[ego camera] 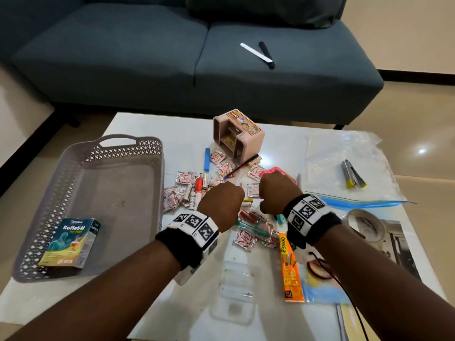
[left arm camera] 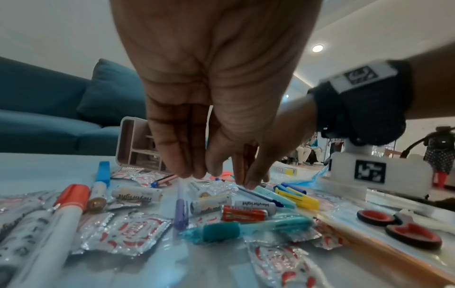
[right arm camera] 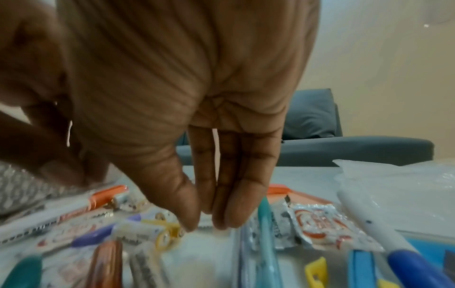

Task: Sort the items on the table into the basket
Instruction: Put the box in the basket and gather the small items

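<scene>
Basket [ego camera: 157, 168]: grey lattice tray with a handle, on the left of the worktop [ego camera: 187, 134]; a Koflet-H box [ego camera: 71, 242] lies in its near corner.
Items: sachets [ego camera: 245, 239], batteries [left arm camera: 242, 213], markers [ego camera: 198, 190] and pens [left arm camera: 256, 227] lie scattered mid-worktop, just right of the basket.
Left hand [ego camera: 221, 203]: hovers over the pile; the left wrist view shows its fingers [left arm camera: 172, 148] straight, pointing down, close together, holding nothing.
Right hand [ego camera: 277, 193]: beside the left, over the same pile; fingers [right arm camera: 246, 194] straight and together, thumb tip near them. The blurred wrist view seems to show the tips touching a white patch on the worktop, grasping nothing.
Head view only: a beige organiser [ego camera: 237, 136] tipped on its side behind the pile, a clear bag [ego camera: 344, 148] with a stapler [ego camera: 352, 174] on the right, a tape roll [ego camera: 366, 225], an orange packet [ego camera: 291, 269].
Left wrist view only: red-handled scissors [left arm camera: 399, 226] and a yellow clip [left arm camera: 301, 198].
Surface: glossy white worktop.
Room: dark blue sofa [ego camera: 123, 57] behind, beige tiled floor.
</scene>
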A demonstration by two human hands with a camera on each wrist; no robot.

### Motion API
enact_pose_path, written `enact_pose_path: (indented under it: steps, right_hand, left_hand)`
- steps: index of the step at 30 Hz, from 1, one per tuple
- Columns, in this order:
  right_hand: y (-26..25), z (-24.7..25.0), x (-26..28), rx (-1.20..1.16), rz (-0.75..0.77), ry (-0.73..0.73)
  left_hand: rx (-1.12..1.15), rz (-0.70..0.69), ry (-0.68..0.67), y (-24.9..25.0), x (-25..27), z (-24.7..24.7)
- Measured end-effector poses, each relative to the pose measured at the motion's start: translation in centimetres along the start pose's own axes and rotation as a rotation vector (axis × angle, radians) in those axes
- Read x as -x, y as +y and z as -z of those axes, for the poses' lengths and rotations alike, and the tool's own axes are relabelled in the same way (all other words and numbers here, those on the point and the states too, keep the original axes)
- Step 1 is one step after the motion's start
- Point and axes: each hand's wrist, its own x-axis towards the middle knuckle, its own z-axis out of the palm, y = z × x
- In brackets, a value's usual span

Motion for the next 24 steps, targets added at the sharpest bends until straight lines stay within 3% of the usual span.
enact_pose_path:
  steps: [4,9,13,15,18,21,24]
  right_hand:
    - [-0.7,-0.5,0.8,-0.058,0.022,-0.077]
    - [-1.5,-1.4,1.3,-0.059,0.077,-0.053]
    - [0.9,0.0,1.3,-0.176,-0.054,-0.031]
    - [2.8,1.4,1.8,-0.358,-0.138,0.064]
    - [4.7,3.1,3.8,-0.808,-0.283,0.154]
    - [5.4,3.6,6.8,-1.157,-0.341,0.119]
    - [4.9,3.5,9.3,-1.358,-0.385,0.058]
  left_hand:
    - [-0.086,-0.097,0.001,0.0,-1.3,0.4]
    - [-0.187,-0.190,-0.081,0.4,-3.0,0.1]
    - [-0.198,-0.180,-0.119,0.4,-3.6,0.0]
    - [-0.198,-0.187,-0.107,0.4,-3.8,0.1]
    - [-0.194,-0.189,-0.107,0.5,-4.3,-0.2]
    - [-0.176,-0.168,-0.138,0.8,-4.4,-0.7]
    - [-0.184,-0.174,-0.111,1.3,-4.2,-0.8]
